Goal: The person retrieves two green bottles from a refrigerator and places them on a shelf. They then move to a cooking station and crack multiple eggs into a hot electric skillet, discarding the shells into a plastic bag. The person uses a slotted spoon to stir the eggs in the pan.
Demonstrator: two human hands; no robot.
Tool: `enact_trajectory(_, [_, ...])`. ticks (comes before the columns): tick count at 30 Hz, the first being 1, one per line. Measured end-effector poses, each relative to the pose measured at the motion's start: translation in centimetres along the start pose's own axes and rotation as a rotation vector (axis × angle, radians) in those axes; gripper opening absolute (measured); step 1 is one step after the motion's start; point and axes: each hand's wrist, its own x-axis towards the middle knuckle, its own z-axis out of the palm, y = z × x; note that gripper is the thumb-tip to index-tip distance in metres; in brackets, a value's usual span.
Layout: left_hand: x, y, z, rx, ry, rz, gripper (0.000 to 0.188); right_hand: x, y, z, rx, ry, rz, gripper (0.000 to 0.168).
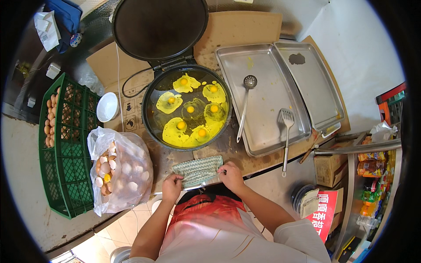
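A green-and-white striped cloth [198, 169] lies at the front edge of the worktop. My left hand [172, 187] pinches its near left corner, and my right hand [231, 176] has its fingers closed at the right edge. Just beyond the cloth is a round black electric griddle [147, 131] with its lid [160, 28] raised. Several eggs with whole yolks [181, 125] cook in it, their yellow edges spread out and partly joined. To the left of my left hand stands a clear plastic bag [139, 157] full of broken eggshells [106, 167].
A green plastic crate [67, 177] at the left holds brown eggs [50, 121], beside a white bowl [108, 107]. On the right, a metal tray [263, 102] bears a perforated ladle [250, 82] and a slotted spatula [287, 123], its handle overhanging. Another tray [315, 88] adjoins it.
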Motion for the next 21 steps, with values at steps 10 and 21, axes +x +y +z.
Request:
enact_trajectory(10, [-0.8, -1.3, -0.2, 0.072, 0.0, 0.097, 0.023, -1.0, 1.4, -1.0, -0.139, 0.009, -0.056, 0.01])
enact_trajectory(21, [-4.1, -0.6, -1.9, 0.158, 0.176, 0.226, 0.022, -5.1, -0.1, -2.5, -0.259, 0.055, 0.012, 0.017])
